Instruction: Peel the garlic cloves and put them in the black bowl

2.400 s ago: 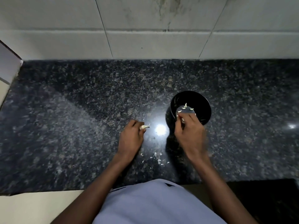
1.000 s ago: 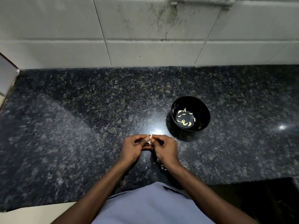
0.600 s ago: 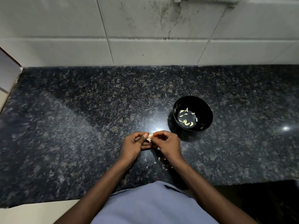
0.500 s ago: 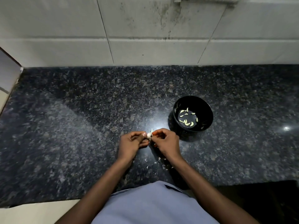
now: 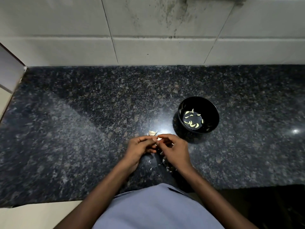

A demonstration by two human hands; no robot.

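Observation:
My left hand (image 5: 140,146) and my right hand (image 5: 174,150) meet above the dark granite counter (image 5: 82,121), fingertips together. Between them they pinch a small pale garlic clove (image 5: 158,139). A piece of garlic or loose skin (image 5: 152,133) shows just beyond the fingertips; I cannot tell whether it is held or lies on the counter. The black bowl (image 5: 212,109) stands to the right of my hands, a short way beyond them. Several peeled cloves (image 5: 192,120) lie on its bottom.
Small bits of garlic skin (image 5: 162,161) are scattered on the counter under and behind my hands. A white tiled wall (image 5: 148,38) closes the back. The counter ends at a wall corner on the left (image 5: 11,76) and at its front edge near my body.
My right hand left the bowl and joined the left hand at the clove. Since then both hands have stayed together, working the clove with small finger movements. The bowl has not moved.

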